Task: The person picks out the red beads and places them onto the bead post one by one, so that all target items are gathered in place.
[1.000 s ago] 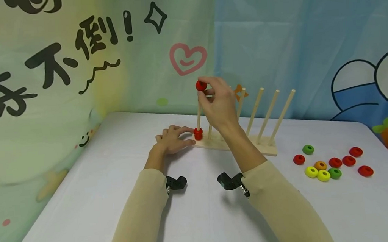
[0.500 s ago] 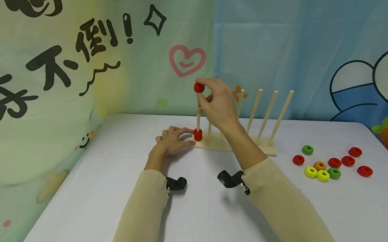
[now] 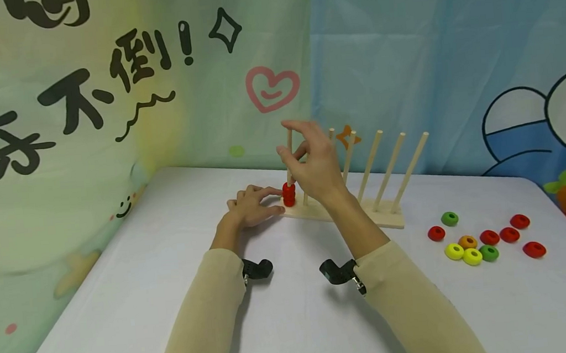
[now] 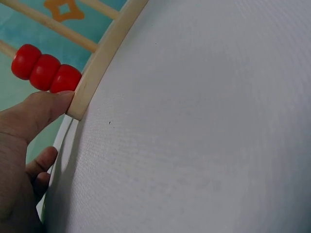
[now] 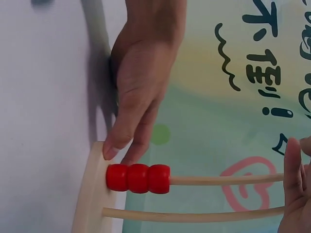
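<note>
A wooden peg stand (image 3: 388,222) has a flat base and a row of upright pegs. Three red beads (image 3: 289,195) are stacked at the foot of its leftmost peg; the left wrist view shows the same red beads (image 4: 45,71) touching one another. My left hand (image 3: 251,205) grips the left end of the base, its thumb (image 4: 43,109) at the front edge beside the lowest bead. Around the upper part of that leftmost peg (image 5: 218,180), my right hand (image 3: 314,160) has thumb and forefinger spread apart and holds no bead.
Loose beads lie on the white table to the right of the stand: several red beads (image 3: 489,237), two yellow beads (image 3: 454,251), two green beads (image 3: 449,219) and an orange bead (image 3: 468,242). A printed cloth backdrop (image 3: 379,69) hangs behind the table.
The red bead that my right hand pinched at the peg's top has dropped down onto the two below. Its fingers have parted and sunk slightly. The left hand stays put.
</note>
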